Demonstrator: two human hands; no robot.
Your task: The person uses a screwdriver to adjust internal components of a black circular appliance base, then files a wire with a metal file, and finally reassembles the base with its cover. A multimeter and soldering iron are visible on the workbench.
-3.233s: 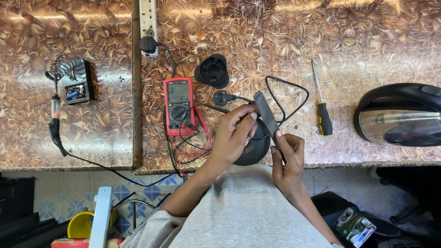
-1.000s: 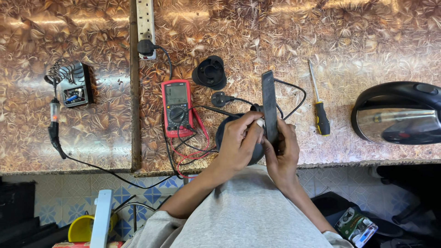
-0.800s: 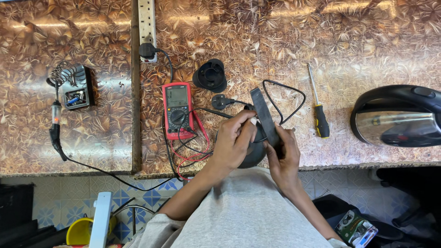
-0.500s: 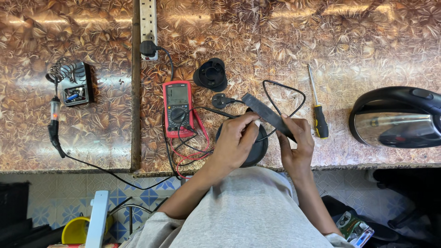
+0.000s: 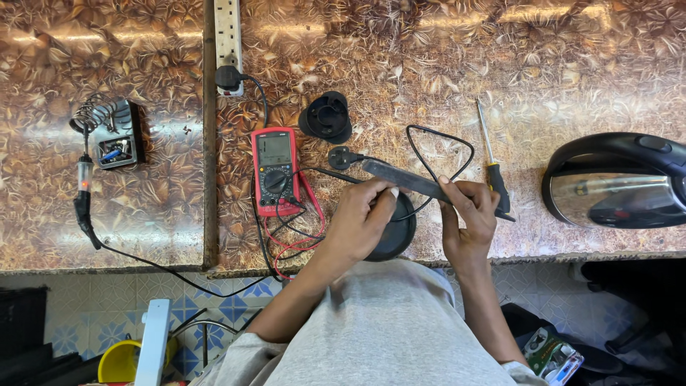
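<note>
Far left: soldering iron stand (image 5: 114, 132). Then red multimeter (image 5: 276, 170), black round cap (image 5: 327, 116) beyond. Left hand (image 5: 361, 221) closed on near end of flat dark strip (image 5: 418, 185), over round black base (image 5: 394, 232). Right hand (image 5: 469, 218) pinching strip's other end. Screwdriver (image 5: 491, 161) just right; steel kettle (image 5: 620, 182) far right.
</note>
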